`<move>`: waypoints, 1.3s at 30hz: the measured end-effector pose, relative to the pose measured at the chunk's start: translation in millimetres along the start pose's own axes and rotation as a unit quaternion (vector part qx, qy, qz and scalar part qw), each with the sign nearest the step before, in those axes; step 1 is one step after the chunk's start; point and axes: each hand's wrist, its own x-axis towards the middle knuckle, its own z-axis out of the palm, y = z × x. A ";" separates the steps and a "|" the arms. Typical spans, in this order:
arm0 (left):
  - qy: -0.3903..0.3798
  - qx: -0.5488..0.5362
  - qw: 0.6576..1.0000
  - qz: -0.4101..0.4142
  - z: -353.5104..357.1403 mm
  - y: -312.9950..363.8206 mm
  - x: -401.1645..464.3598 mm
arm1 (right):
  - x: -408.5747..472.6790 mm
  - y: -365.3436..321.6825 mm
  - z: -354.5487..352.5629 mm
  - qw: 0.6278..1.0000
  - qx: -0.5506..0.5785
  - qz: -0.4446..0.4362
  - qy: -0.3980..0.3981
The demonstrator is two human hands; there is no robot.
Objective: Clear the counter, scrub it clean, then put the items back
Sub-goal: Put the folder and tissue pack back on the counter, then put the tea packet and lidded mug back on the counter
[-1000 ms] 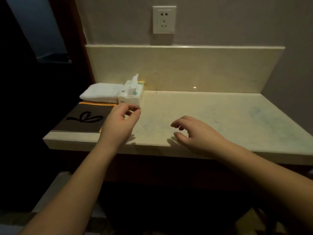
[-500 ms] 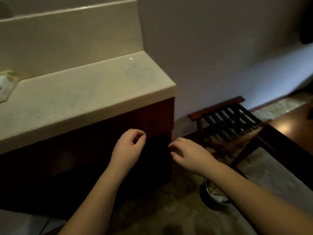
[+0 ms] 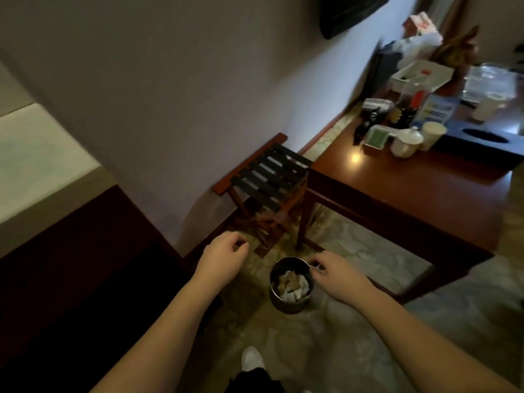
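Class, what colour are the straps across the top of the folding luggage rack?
Black straps on a reddish-brown wooden frame, head view.

Both bare forearms reach forward and down from the lower edge of the view, roughly parallel and well apart. The left hand is seen from the back, its fingers curled loosely inward toward the palm with the thumb lying near the forefinger; nothing shows between them. The right hand sits a little lower and farther right, wrist bent slightly, with thumb and forefinger drawn together at the tips (whether they pinch something small cannot be told through the blur). The remaining right fingers curl under the palm.
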 end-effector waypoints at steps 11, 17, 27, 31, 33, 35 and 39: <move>-0.113 0.014 0.989 0.097 65.7 67.0 168.3 | 58.6 107.2 -58.1 0.976 0.070 0.207 0.029; -0.129 0.026 0.984 0.120 70.3 115.2 258.5 | 96.4 148.2 -114.0 0.945 0.115 0.294 0.083; -0.158 0.054 0.964 0.207 91.4 199.4 341.0 | 127.9 201.4 -179.3 0.891 0.174 0.380 0.174; -0.157 0.061 0.960 0.222 111.4 223.0 365.8 | 149.3 223.2 -191.9 0.891 0.192 0.368 0.182; -0.154 0.063 0.961 0.220 120.8 238.0 380.5 | 164.3 239.4 -200.1 0.888 0.211 0.366 0.181; -0.154 0.063 0.962 0.217 131.3 254.1 396.0 | 182.4 257.3 -208.2 0.884 0.227 0.366 0.180; -0.149 0.066 0.968 0.192 154.8 287.6 428.9 | 222.2 292.7 -224.9 0.894 0.236 0.342 0.169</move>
